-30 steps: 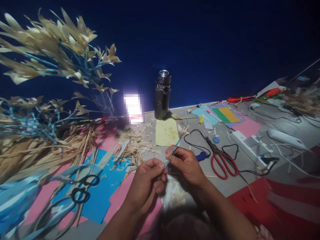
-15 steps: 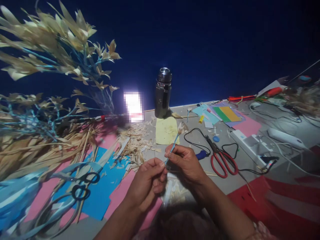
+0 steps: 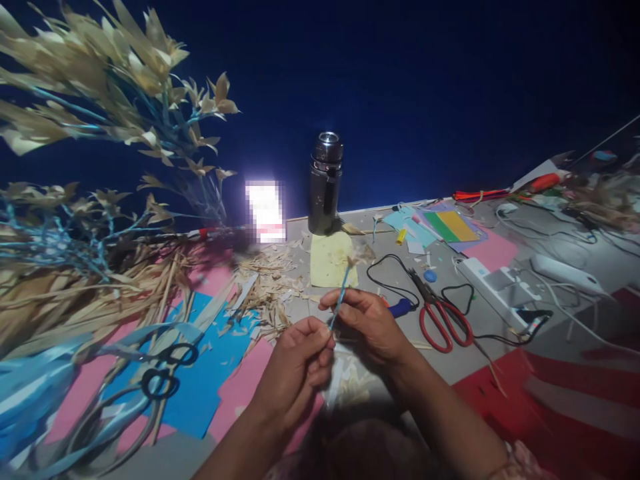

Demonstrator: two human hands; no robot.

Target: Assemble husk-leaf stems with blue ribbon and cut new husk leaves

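Observation:
My left hand [image 3: 295, 369] and my right hand [image 3: 367, 321] meet in front of me above the table, both pinched on a thin blue-wrapped stem [image 3: 341, 296]. The stem slants up and away from my fingers and ends in a small pale dried leaf tip [image 3: 356, 257]. My left fingertips grip its lower end; my right thumb and fingers close round it just above. A heap of straw-coloured trimmings [image 3: 265, 287] lies right behind my hands.
Red-handled scissors [image 3: 440, 315] lie right of my hands beside a black cable and a white power strip [image 3: 493, 285]. Black scissors [image 3: 163, 370] rest on blue paper at left. Dried leafy branches [image 3: 100, 100] fill the left. A steel flask [image 3: 325, 183] stands behind a yellow sheet [image 3: 327, 267].
Both hands have drifted slightly left and away with the stem, and its tip has swung a little to the left. The grip looks the same.

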